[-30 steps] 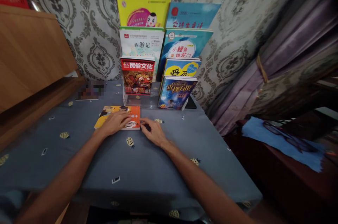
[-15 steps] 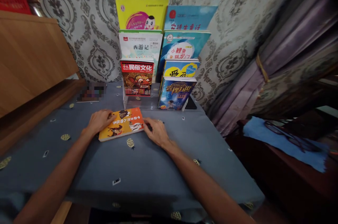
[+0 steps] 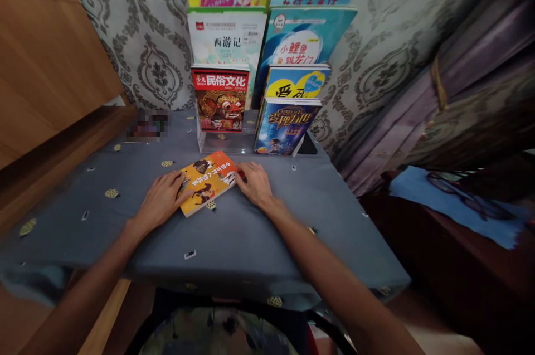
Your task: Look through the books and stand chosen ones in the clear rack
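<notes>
A thin orange-and-yellow paperback book (image 3: 211, 181) with figures and white Chinese lettering lies turned at an angle on the cloth-covered table. My left hand (image 3: 162, 198) grips its left end, the thumb over the cover's lower corner and the fingers along the far side. At the right end, my right hand (image 3: 256, 183) has its fingers closed on the edge; its fingertips are partly hidden. Just beyond stands a clear display rack (image 3: 228, 143). On its front row are a red folk-culture book (image 3: 221, 101) and a dark blue book (image 3: 284, 129).
Behind the front row, taller books rise in steps, among them a white one (image 3: 228, 37) and a teal one (image 3: 313, 32). A blurred-out item (image 3: 146, 125) lies at the back left. Wooden furniture (image 3: 50, 59) borders the left; a blue cloth (image 3: 451, 204) with glasses is at the right.
The orange book has turned counterclockwise, its right end now higher, and both hands have moved with it. My view has tilted downward and closer.
</notes>
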A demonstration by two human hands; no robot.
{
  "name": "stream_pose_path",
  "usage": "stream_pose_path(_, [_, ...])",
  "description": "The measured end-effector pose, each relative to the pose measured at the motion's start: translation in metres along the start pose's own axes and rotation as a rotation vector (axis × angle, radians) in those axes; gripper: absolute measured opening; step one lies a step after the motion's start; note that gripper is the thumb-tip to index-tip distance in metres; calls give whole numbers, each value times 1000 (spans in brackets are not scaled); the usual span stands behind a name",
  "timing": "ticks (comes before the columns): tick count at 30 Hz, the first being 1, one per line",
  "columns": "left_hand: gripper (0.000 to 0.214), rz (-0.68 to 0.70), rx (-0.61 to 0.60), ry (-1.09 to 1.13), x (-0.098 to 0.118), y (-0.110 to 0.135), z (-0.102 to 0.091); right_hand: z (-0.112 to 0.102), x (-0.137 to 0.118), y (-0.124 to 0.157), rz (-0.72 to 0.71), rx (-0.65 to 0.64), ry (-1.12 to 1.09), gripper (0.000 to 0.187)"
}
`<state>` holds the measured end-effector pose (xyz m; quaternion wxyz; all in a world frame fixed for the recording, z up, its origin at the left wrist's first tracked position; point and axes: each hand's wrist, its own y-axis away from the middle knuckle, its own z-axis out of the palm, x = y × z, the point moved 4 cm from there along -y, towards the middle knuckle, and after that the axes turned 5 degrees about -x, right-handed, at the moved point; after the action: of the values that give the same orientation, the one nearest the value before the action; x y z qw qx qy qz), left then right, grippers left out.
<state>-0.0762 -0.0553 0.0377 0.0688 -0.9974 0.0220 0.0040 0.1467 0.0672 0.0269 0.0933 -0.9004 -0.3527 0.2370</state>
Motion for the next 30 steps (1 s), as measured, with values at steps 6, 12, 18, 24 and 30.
stream_pose_path(6, [77, 182, 62, 34, 12, 38, 7, 6, -11, 3, -97, 1, -32, 25])
stream_pose_path(12, [66, 158, 67, 50, 8, 37, 9, 18, -28, 9, -268, 24, -209, 25])
stream_pose_path(18, [60, 174, 71, 33, 11, 36, 8, 19, -39, 13, -342, 53, -296, 22])
stream_pose_path(24, [56, 177, 91, 50, 12, 34, -2, 16, -40, 14, -378, 80, -320, 21])
stream_pose_path(30, [51, 184, 109, 118, 13, 28, -9, 16, -39, 14, -379, 88, -330, 22])
